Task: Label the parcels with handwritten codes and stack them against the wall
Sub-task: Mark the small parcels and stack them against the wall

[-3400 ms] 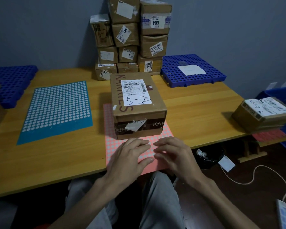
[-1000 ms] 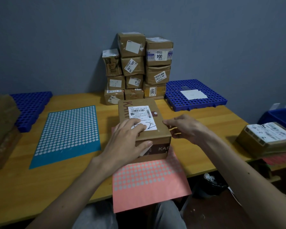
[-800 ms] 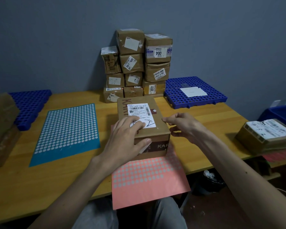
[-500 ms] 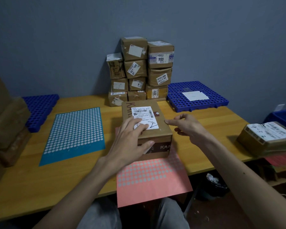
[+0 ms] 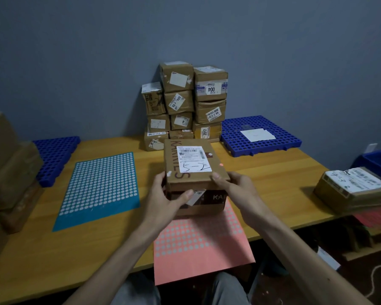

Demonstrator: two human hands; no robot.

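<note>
A brown cardboard parcel point(image 5: 191, 157) with "KARRIES" printing and a white shipping label handwritten "5-2" sits in the middle of the wooden table point(image 5: 273, 172), partly on a pink sticker sheet point(image 5: 198, 249). A small pink dot sticker point(image 5: 221, 165) is on its top, right of the label. My left hand point(image 5: 165, 199) grips its near left corner, thumb on the front face. My right hand point(image 5: 235, 186) grips its near right corner. A stack of labelled parcels point(image 5: 185, 106) stands against the grey wall behind it.
A blue sticker sheet point(image 5: 99, 188) lies left of the parcel. Blue perforated pallets sit at the back left point(image 5: 55, 155) and back right point(image 5: 260, 135), the right one holding white paper. Another parcel point(image 5: 354, 188) rests at the table's right edge. Brown boxes point(image 5: 7, 164) stand far left.
My left hand slid off the label to the parcel's near left corner. My right hand moved from the right side to the near right corner. A pink dot now shows on the top.
</note>
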